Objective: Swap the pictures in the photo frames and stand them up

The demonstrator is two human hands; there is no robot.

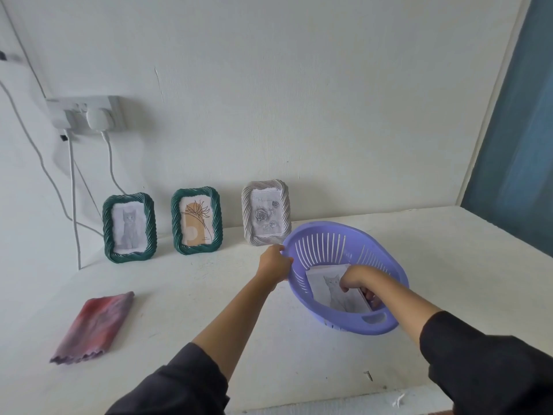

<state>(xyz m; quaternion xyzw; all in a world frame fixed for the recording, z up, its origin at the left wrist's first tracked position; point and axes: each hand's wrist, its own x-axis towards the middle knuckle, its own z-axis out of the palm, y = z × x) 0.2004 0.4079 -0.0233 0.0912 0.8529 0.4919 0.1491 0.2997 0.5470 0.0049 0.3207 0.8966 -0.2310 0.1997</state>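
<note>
White wall and white table were recorded together. A double socket with 2 plugs and trailing cables was noted at far left.

Item 1: 3 photo frames, all found upright at the back of the table, close to the wall. The green cat frame was placed leftmost, the green flower frame near it, and the pale rose frame further right, just behind the basket.

Item 2: purple basket, slotted, tipped toward the viewer. Its left rim was gripped by the left hand, fingers curled over the edge.

Item 3: loose cat print, lying inside the basket, apparently on top of further sheets. It was pinched near its right edge by the right hand, fingers curled onto the paper.

Item 4: folded pink-and-purple cloth, left front, untouched.

Risks judged:
- More than 1 sheet could be lifted at once, the prints being thin and stacked.
- The paper could be creased by too tight a pinch.
- The pale rose frame could be knocked over if the tipped basket were swung back, so near was it to the rim.

No frame appeared to have been opened yet.
</note>
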